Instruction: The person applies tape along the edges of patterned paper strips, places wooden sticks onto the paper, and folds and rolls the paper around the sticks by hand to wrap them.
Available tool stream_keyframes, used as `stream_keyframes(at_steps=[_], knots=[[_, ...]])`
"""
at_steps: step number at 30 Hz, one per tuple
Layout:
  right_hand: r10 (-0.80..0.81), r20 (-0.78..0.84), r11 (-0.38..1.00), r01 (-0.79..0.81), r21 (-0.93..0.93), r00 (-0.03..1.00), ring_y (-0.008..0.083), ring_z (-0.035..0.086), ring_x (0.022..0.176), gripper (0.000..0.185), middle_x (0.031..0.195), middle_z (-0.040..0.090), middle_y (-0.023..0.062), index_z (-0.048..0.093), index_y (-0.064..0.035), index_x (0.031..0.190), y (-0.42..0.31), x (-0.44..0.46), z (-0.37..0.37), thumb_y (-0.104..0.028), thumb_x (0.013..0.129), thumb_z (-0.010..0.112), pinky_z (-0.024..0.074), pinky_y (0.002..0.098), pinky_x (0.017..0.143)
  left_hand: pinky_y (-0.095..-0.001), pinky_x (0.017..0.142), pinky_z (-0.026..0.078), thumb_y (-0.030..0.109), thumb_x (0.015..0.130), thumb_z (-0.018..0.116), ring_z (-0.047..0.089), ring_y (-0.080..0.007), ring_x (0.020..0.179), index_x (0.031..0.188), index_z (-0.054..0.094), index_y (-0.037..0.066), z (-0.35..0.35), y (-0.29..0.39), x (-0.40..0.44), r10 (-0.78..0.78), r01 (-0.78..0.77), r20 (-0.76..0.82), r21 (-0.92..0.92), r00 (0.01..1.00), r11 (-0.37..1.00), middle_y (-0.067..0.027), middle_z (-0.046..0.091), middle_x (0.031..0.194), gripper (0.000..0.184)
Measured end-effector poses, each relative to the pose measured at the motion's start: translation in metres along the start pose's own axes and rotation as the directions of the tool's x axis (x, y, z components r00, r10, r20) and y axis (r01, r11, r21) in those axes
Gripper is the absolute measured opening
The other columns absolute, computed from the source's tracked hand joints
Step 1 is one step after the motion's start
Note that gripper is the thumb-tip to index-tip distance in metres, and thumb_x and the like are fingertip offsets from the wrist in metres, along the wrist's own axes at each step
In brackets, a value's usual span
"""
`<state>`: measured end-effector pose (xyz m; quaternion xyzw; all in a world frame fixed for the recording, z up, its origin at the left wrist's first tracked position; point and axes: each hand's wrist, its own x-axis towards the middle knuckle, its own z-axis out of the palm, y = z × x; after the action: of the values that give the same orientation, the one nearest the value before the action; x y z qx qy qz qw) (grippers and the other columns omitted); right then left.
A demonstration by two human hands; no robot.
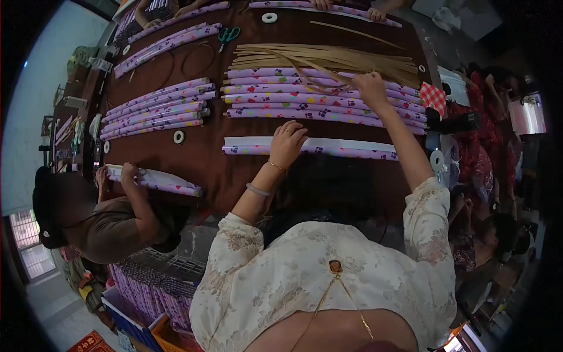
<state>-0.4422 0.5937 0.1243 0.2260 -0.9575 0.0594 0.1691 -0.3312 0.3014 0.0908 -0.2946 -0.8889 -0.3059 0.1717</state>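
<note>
My left hand (pixel 287 142) rests over a partly rolled sheet of purple patterned wrapping paper (pixel 352 149), its white inner side showing along the upper edge. The fingers are slightly bent and apart, not wrapped round the roll. Farther up, my right hand (pixel 370 91) has its fingers closed on the end of a thin brown strip (pixel 311 81), which bends back toward the pile of brown strips (pixel 328 57). Several finished purple rolls (pixel 311 100) lie side by side beneath that hand.
More purple rolls (pixel 155 108) lie left, near green-handled scissors (pixel 229 36) and a white tape roll (pixel 179 136). A co-worker (pixel 117 217) handles a purple roll (pixel 170 183) at lower left. Other people's hands (pixel 375 14) work across the brown-covered table (pixel 199 158).
</note>
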Motion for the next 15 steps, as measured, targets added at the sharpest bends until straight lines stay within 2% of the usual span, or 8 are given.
stream_keyframes(at_steps=[1, 3, 5, 7, 8, 9, 11, 15], knots=[[0.000, -0.007, 1.000, 0.000, -0.003, 1.000, 0.0246, 0.057, 0.080, 0.016, 0.083, 0.062, 0.0092, 0.059, -0.0088, 0.091, -0.001, 0.003, -0.003, -0.011, 0.077, 0.053, 0.0377, 0.0380, 0.082, -0.0364, 0.083, 0.041, 0.012, 0.072, 0.064, 0.052, -0.0239, 0.101, 0.093, 0.061, 0.008, -0.001, 0.001, 0.004, 0.006, -0.006, -0.004, 0.003, 1.000, 1.000, -0.0063, 0.056, 0.099, 0.022], [-0.118, -0.285, 0.993, 0.120, -0.010, 0.951, 0.0227, 0.058, 0.078, 0.018, 0.081, 0.062, 0.0070, 0.060, -0.0088, 0.092, -0.002, 0.009, -0.010, -0.010, 0.075, 0.053, 0.0380, 0.0367, 0.083, -0.0370, 0.083, 0.041, 0.013, 0.073, 0.064, 0.052, -0.0238, 0.101, 0.095, 0.060, 0.008, -0.002, 0.004, 0.013, 0.021, -0.021, -0.009, -0.020, 1.000, 1.000, -0.0060, 0.056, 0.100, 0.023], [-0.107, -0.279, 0.994, 0.093, -0.064, 0.954, 0.0206, 0.059, 0.078, 0.020, 0.083, 0.064, 0.0046, 0.060, -0.0086, 0.094, 0.004, 0.015, -0.022, -0.009, 0.074, 0.054, 0.0388, 0.0352, 0.084, -0.0378, 0.084, 0.041, 0.013, 0.074, 0.064, 0.052, -0.0255, 0.103, 0.097, 0.060, 0.007, -0.004, 0.007, 0.024, 0.042, -0.043, -0.035, -0.007, 0.998, 0.999, -0.0070, 0.057, 0.101, 0.024], [-0.100, -0.216, 0.977, 0.055, -0.205, 0.971, 0.0184, 0.060, 0.080, 0.017, 0.085, 0.064, 0.0044, 0.060, -0.0087, 0.092, 0.003, 0.027, -0.061, -0.011, 0.076, 0.055, 0.0403, 0.0336, 0.082, -0.0385, 0.084, 0.042, 0.013, 0.075, 0.063, 0.051, -0.0271, 0.105, 0.099, 0.060, 0.007, -0.008, 0.012, 0.036, 0.059, -0.059, -0.052, 0.000, 0.997, 0.998, -0.0080, 0.057, 0.102, 0.025], [-0.103, -0.359, 0.990, 0.059, -0.130, 0.928, 0.0185, 0.060, 0.077, 0.015, 0.082, 0.063, 0.0031, 0.062, -0.0114, 0.093, 0.004, 0.035, -0.074, -0.017, 0.081, 0.055, 0.0418, 0.0331, 0.079, -0.0381, 0.083, 0.042, 0.013, 0.075, 0.063, 0.052, -0.0265, 0.104, 0.099, 0.059, 0.007, -0.011, 0.014, 0.046, 0.078, -0.079, -0.087, -0.011, 0.993, 0.997, -0.0075, 0.057, 0.102, 0.026], [-0.102, -0.360, 0.989, 0.057, -0.134, 0.927, 0.0185, 0.060, 0.077, 0.015, 0.082, 0.063, 0.0031, 0.062, -0.0114, 0.093, 0.008, 0.043, -0.085, -0.017, 0.081, 0.055, 0.0418, 0.0331, 0.079, -0.0378, 0.083, 0.042, 0.013, 0.074, 0.064, 0.052, -0.0259, 0.103, 0.099, 0.058, 0.007, -0.015, 0.017, 0.057, 0.098, -0.101, -0.122, -0.024, 0.988, 0.995, -0.0070, 0.057, 0.102, 0.027], [-0.032, -0.483, 0.999, 0.022, -0.026, 0.875, 0.0190, 0.060, 0.073, 0.015, 0.075, 0.061, 0.0014, 0.063, -0.0140, 0.095, 0.018, 0.055, -0.108, -0.020, 0.083, 0.056, 0.0450, 0.0307, 0.069, -0.0381, 0.082, 0.043, 0.012, 0.074, 0.063, 0.052, -0.0268, 0.103, 0.101, 0.058, 0.007, -0.027, 0.026, 0.079, 0.100, -0.109, -0.163, -0.047, 0.982, 0.993, -0.0077, 0.057, 0.102, 0.028], [0.033, -0.518, 0.999, -0.032, 0.011, 0.855, 0.0162, 0.059, 0.068, 0.015, 0.075, 0.063, -0.0015, 0.066, -0.0151, 0.095, -0.003, 0.076, -0.181, -0.019, 0.083, 0.058, 0.0464, 0.0292, 0.059, -0.0394, 0.082, 0.044, 0.009, 0.074, 0.062, 0.054, -0.0294, 0.100, 0.105, 0.056, 0.006, -0.051, 0.041, 0.133, 0.205, -0.227, -0.360, -0.020, 0.910, 0.974, -0.0099, 0.057, 0.101, 0.031]])
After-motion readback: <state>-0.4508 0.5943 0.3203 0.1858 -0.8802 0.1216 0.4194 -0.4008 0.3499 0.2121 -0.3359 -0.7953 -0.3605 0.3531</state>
